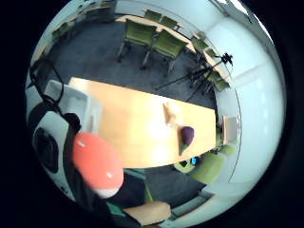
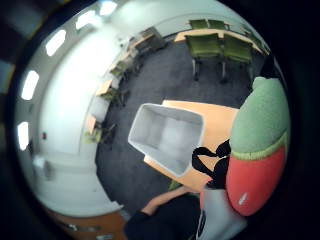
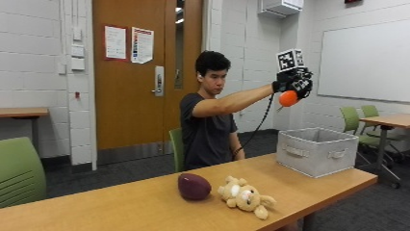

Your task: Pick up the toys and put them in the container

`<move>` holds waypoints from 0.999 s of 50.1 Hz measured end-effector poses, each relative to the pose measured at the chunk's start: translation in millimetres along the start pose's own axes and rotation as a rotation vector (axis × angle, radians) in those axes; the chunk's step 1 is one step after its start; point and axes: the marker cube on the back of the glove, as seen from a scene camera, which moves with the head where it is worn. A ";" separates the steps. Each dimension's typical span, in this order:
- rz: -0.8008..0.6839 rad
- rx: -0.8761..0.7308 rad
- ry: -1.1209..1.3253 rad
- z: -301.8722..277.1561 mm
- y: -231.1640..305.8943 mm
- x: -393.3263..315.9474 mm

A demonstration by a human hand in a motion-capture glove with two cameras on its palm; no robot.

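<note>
Sitting in a white-brick room with a wooden door and green chairs (image 3: 19, 171): a long wooden desk (image 3: 128, 204). Standing at the desk's far end, a grey bin (image 3: 317, 150) with its open top showing bare inside in the thumb-side palm view (image 2: 167, 135). Lying mid-desk, well apart from the bin, a dark purple eggplant (image 3: 193, 186) and, just beside it, a tan plush bear (image 3: 245, 196); both also showing in the little-finger palm view, eggplant (image 1: 187, 135) and bear (image 1: 171, 114) close together. Reaching out at head height, above and slightly short of the bin: the gloved right hand (image 3: 293, 82), fingers curling round a carrot toy (image 3: 288, 97). Filling the palm views close to the palm, that toy's orange body (image 1: 97, 164) and green top (image 2: 260, 117). Hanging well above the bin, not touching it. Other hand hiding behind the desk; state of it impossible to tell.
</note>
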 end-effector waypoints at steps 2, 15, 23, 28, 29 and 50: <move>-0.083 -0.004 -0.004 2.8 -4.7 -23.3; -0.251 -0.052 -0.005 43.5 -32.7 -163.6; -0.261 -0.105 -0.108 70.6 -61.5 -109.2; -0.212 -0.188 0.005 91.9 -59.3 -110.9; -0.201 -0.195 0.027 94.7 -56.0 -119.4; -0.282 -0.084 -0.018 66.7 -21.4 -60.2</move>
